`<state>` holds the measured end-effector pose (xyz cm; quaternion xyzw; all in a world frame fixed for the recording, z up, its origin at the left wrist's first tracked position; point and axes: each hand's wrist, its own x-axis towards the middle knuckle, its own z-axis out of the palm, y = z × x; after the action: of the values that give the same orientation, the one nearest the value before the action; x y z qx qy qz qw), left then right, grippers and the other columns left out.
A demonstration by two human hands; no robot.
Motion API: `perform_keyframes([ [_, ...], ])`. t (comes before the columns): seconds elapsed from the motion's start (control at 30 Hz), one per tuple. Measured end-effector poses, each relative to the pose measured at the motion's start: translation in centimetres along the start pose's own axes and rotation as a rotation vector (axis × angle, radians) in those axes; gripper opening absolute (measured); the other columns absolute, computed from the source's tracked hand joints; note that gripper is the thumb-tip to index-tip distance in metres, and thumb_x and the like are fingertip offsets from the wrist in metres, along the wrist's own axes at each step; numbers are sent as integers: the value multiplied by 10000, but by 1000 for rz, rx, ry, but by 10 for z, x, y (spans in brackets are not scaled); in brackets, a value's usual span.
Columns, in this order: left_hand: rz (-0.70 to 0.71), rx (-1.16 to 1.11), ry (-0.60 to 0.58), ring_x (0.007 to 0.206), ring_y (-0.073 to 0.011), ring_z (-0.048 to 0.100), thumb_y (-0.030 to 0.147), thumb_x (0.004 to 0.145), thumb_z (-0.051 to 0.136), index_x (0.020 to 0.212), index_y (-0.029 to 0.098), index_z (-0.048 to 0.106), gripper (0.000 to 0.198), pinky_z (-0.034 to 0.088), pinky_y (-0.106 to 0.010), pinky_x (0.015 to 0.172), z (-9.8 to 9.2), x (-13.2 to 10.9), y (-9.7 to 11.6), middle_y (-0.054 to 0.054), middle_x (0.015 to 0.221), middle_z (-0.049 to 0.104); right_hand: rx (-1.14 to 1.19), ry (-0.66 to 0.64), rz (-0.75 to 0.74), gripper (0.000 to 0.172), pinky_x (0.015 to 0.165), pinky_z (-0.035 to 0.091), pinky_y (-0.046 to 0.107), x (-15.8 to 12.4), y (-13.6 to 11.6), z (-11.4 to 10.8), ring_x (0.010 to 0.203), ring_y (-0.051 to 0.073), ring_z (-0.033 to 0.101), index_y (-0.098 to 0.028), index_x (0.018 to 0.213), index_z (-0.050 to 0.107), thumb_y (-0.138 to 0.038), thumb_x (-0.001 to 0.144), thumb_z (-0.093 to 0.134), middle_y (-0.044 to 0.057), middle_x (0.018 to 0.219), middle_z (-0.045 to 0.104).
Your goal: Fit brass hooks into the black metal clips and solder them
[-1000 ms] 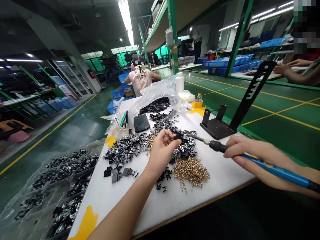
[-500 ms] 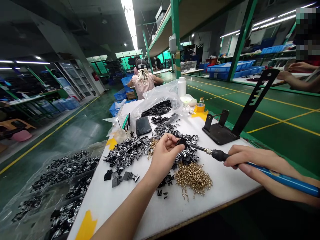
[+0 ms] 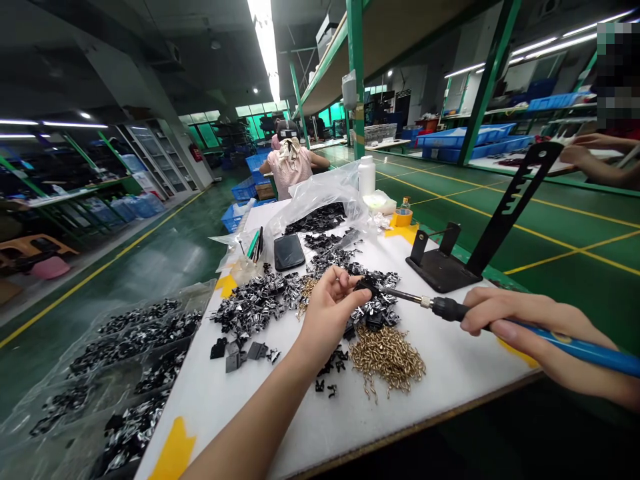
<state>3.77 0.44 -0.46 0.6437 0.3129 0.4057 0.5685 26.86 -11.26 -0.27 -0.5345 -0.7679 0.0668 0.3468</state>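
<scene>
My left hand (image 3: pixel 327 313) pinches a small black part (image 3: pixel 366 287) between its fingertips, above the white foam work surface (image 3: pixel 450 393). My right hand (image 3: pixel 530 327) grips a blue-handled soldering iron (image 3: pixel 570 345), and its metal tip reaches the black part. Around the hands lie a heap of black-and-silver metal clips (image 3: pixel 255 307) and a pile of small brass hooks (image 3: pixel 387 357). A few black plastic pieces (image 3: pixel 240 353) sit near my left forearm.
A black soldering iron stand (image 3: pixel 440 270) stands on the bench, beyond the iron. Farther back are a phone (image 3: pixel 289 252), a plastic bag (image 3: pixel 320 197), a white bottle (image 3: pixel 367 177) and a tape roll (image 3: pixel 403 217). A clear compartment tray of clips (image 3: pixel 135 380) sits left. Co-workers sit beyond.
The view has tilted and shifted slightly. Both hands stay close to the black part, with the iron's tip still at it and my right hand a little farther right.
</scene>
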Motion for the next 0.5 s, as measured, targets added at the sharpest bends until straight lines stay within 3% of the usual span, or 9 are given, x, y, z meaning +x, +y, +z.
perform_keyframes([
  [0.3,19,23,33,951,-210,501,209,719,599,703,223,331,269,450,-299,691,0,0,2,0,681,402,32,29,-46,217,604,506,289,2,2,4,810,198,624,-320,852,576,-289,894,366,-4,856,627],
  [0.5,4,22,21,865,-180,501,207,718,601,687,219,334,268,457,-267,641,0,0,1,8,685,395,16,64,-19,203,674,506,320,-1,0,4,847,212,624,-365,863,574,-302,886,382,-32,862,639],
])
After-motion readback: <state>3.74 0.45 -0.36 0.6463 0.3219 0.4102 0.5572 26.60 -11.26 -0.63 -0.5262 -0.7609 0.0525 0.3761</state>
